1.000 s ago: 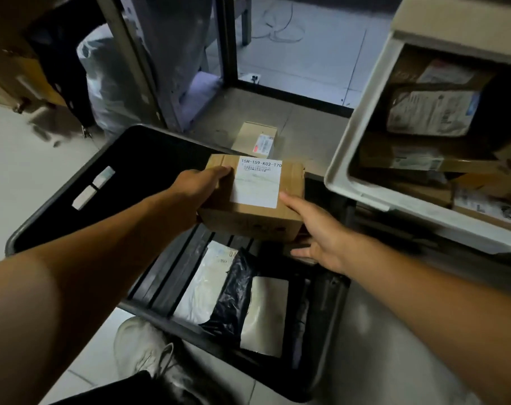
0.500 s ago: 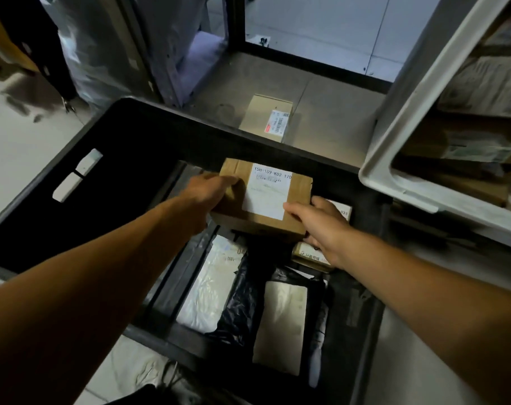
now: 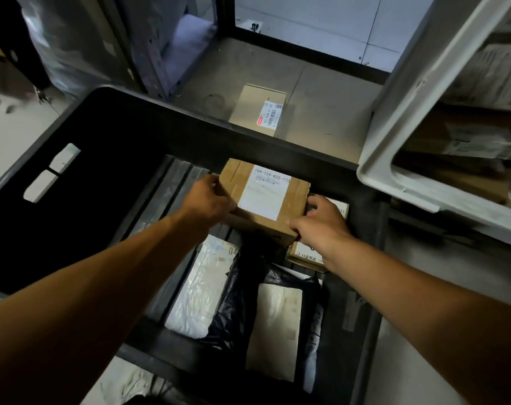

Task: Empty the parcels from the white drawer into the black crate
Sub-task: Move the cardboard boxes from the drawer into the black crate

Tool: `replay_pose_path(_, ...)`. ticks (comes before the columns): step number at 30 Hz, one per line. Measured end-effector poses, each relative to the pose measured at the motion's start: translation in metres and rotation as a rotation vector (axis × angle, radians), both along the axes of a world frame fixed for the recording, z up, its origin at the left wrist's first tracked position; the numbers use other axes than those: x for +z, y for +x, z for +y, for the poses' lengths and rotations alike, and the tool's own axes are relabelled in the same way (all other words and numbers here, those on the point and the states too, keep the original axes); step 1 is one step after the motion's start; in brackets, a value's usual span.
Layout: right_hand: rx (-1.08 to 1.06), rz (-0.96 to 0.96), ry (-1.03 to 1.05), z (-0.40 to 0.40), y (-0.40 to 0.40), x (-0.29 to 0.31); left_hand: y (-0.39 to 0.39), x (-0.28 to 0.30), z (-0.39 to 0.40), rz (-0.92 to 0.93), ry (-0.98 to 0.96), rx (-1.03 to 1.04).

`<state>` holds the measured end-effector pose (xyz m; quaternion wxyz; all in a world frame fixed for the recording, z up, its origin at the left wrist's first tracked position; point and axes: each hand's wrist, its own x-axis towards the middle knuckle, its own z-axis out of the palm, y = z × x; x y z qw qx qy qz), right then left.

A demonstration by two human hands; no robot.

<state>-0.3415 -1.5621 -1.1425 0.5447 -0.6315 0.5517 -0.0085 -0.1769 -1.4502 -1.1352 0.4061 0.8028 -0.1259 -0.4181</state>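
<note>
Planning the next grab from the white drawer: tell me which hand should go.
Right, probably. The right hand grips the cardboard box on the side nearest the white drawer, which sits to the person's right. The left hand would have to cross over the box.

The white drawer (image 3: 400,118) runs off the right edge, its parcels (image 3: 482,141) blurred, labels unreadable.

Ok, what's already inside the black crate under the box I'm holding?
Inside the black crate: a white padded mailer, a black poly bag with a white parcel on it, and a small carton partly covered by the held box. Anything directly beneath stays hidden.
</note>
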Motion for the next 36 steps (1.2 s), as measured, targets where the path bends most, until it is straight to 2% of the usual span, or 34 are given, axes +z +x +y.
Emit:
replay_pose_path(6, 0.036, 0.050, -0.045, -0.004, 0.004, 0.000, 0.003, -0.003, -0.001, -0.006, 0.004, 0.002)
replay_pose_path(11, 0.117, 0.106, -0.096, -0.004, 0.002, 0.013, 0.001, 0.001, -0.005, -0.177, 0.076, -0.097)
replay_pose_path(14, 0.236, 0.182, -0.203, -0.003, -0.006, 0.032, 0.002, 0.011, -0.007, -0.324, 0.167, -0.252)
replay_pose_path(18, 0.529, 0.258, -0.403, 0.002, -0.029, 0.061, -0.006, 0.039, 0.000, -0.764, 0.284, -0.622)
replay_pose_path(20, 0.631, 0.293, -0.498, 0.008, -0.043, 0.075, -0.015, 0.056, 0.007, -0.848, 0.389, -0.822)
replay_pose_path(23, 0.713, 0.318, -0.629, 0.017, -0.067, 0.097, -0.041, 0.089, 0.010, -0.928, 0.500, -0.988)
replay_pose_path(28, 0.739, 0.340, -0.809, 0.021, -0.121, 0.133, -0.098, 0.129, -0.005, -1.043, 0.425, -1.073)
replay_pose_path(33, 0.635, 0.399, -0.817, 0.004, -0.183, 0.154, -0.162, 0.155, -0.030, -1.140, 0.222, -1.136)
replay_pose_path(36, 0.564, 0.459, -0.813, -0.012, -0.215, 0.161, -0.197, 0.167, -0.047, -1.116, 0.201, -1.170)
